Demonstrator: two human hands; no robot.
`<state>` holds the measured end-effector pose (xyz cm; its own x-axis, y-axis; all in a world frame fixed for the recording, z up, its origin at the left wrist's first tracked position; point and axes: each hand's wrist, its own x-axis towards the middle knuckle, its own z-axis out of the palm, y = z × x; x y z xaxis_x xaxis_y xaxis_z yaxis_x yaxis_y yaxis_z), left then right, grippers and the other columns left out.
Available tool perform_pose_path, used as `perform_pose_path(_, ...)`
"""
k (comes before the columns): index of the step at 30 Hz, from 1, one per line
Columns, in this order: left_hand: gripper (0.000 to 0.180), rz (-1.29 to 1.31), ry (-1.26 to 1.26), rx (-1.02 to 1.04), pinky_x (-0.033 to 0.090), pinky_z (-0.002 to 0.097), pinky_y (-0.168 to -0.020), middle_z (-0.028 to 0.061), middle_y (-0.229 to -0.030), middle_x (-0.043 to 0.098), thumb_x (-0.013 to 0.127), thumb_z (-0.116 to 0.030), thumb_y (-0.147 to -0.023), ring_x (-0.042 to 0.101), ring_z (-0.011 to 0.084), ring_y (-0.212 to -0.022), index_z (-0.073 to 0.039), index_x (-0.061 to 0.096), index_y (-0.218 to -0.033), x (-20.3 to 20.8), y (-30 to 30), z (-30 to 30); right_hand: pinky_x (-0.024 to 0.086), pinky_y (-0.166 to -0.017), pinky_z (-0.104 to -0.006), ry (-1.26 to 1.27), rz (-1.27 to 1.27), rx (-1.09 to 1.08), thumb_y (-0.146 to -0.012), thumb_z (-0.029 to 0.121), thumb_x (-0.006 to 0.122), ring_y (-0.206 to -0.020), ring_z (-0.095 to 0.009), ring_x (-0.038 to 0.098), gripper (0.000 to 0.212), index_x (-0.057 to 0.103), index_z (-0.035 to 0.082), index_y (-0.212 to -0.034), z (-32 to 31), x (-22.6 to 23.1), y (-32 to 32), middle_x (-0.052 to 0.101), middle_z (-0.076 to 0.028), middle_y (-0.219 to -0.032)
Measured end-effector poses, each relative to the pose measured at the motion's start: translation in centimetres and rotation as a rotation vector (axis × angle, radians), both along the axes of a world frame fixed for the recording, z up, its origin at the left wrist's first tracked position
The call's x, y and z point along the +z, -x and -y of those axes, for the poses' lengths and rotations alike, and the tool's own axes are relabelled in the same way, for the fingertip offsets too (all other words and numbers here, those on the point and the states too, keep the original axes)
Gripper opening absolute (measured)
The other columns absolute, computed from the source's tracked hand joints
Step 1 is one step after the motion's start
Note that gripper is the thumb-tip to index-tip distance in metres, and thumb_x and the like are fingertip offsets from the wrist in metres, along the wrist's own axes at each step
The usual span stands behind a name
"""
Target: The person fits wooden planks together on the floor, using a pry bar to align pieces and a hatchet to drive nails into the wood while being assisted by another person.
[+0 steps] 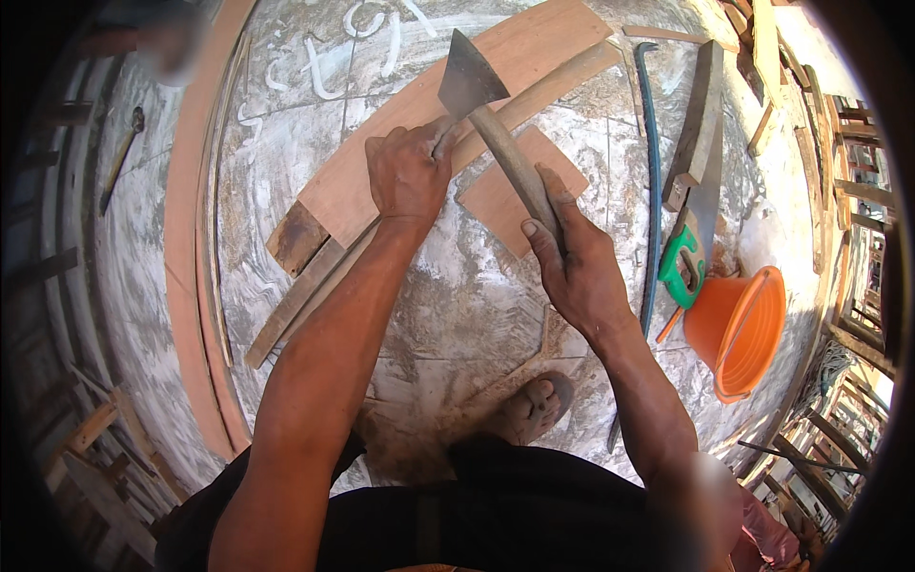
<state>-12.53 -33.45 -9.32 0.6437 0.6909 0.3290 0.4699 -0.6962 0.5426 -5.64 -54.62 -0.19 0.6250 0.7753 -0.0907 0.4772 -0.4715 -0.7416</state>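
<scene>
My right hand (581, 262) is closed round the wooden handle of a hatchet (474, 81), whose dark flared head is raised over a long plywood strip (519, 43). Resting on that strip, my left hand (410, 172) has its fingers curled and its thumb pressed in, close below the hatchet head. Whatever it pinches is hidden. Wooden battens (315, 276) lie beneath and alongside the strip. A small square plywood piece (491, 205) lies on the floor, partly behind the hatchet handle.
To the right are a blue crowbar (651, 172), a timber block (701, 119), a green-handled saw (681, 267) and an orange bucket (701, 319). Leftward lie long plywood strips (186, 238) and a hammer (122, 157). My sandalled foot (534, 405) stands nearby. Scrap wood lines both sides.
</scene>
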Motion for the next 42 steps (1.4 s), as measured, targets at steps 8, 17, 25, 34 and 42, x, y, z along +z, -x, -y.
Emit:
perform_pose_path(8, 0.026, -0.071, 0.115, -0.079, 0.044, 0.0428, -0.087, 0.0146, -0.091, 0.074, 0.071, -0.034, -0.095, 0.067, 0.0301, -0.090, -0.016, 0.080, -0.112, 1.1, 0.4, -0.9, 0.055, -0.082, -0.0476, 0.016, -0.041, -0.026, -0.100, 0.016, 0.063, -0.096, -0.048, 0.070, 0.059, 0.042, 0.010, -0.155, 0.0, 0.2, 0.2, 0.069, -0.032, -0.103)
perform_pose_path(17, 0.121, -0.680, -0.105, -0.163, 0.048, 0.0521, -0.105, 0.0224, -0.127, 0.056, 0.084, -0.075, -0.064, 0.056, 0.0371, -0.125, 0.000, 0.045, -0.152, 6.0, 12.2, -8.5, 0.055, -0.087, -0.0390, 0.073, -0.270, -0.329, -0.106, 0.028, 0.061, -0.095, -0.026, 0.070, 0.057, 0.044, 0.007, -0.155, 5.0, -0.4, 2.8, 0.072, -0.025, -0.116)
perform_pose_path(25, 0.113, -0.729, 0.005, -0.168, 0.049, 0.0506, -0.093, 0.0177, -0.115, 0.051, 0.084, -0.078, -0.058, 0.054, 0.0340, -0.112, 0.006, 0.057, -0.130, 4.6, 15.0, -7.9, 0.052, -0.074, -0.0339, 0.186, -0.442, -0.364, -0.105, 0.029, 0.062, -0.076, -0.014, 0.058, 0.059, 0.043, 0.010, -0.157, 5.7, 0.2, 4.4, 0.070, -0.012, -0.098)
perform_pose_path(34, 0.098, -0.656, -0.055, -0.092, 0.042, 0.0451, -0.097, 0.0149, -0.115, 0.048, 0.088, -0.051, -0.057, 0.048, 0.0307, -0.111, 0.000, 0.050, -0.131, 3.2, 14.8, -6.5, 0.056, -0.089, -0.0401, 0.068, -0.218, -0.222, -0.104, 0.025, 0.063, -0.102, -0.032, 0.075, 0.060, 0.041, 0.007, -0.157, 5.1, -1.3, 3.2, 0.073, -0.027, -0.111)
perform_pose_path(42, 0.094, -0.594, -0.049, -0.113, 0.039, 0.0452, -0.095, 0.0135, -0.111, 0.046, 0.086, -0.058, -0.057, 0.046, 0.0295, -0.107, -0.001, 0.053, -0.123, 2.7, 15.1, -6.7, 0.055, -0.084, -0.0376, -0.227, 0.163, -0.050, -0.103, 0.015, 0.064, -0.095, -0.028, 0.070, 0.064, 0.036, 0.006, -0.159, 0.6, 1.8, 1.8, 0.071, -0.021, -0.111)
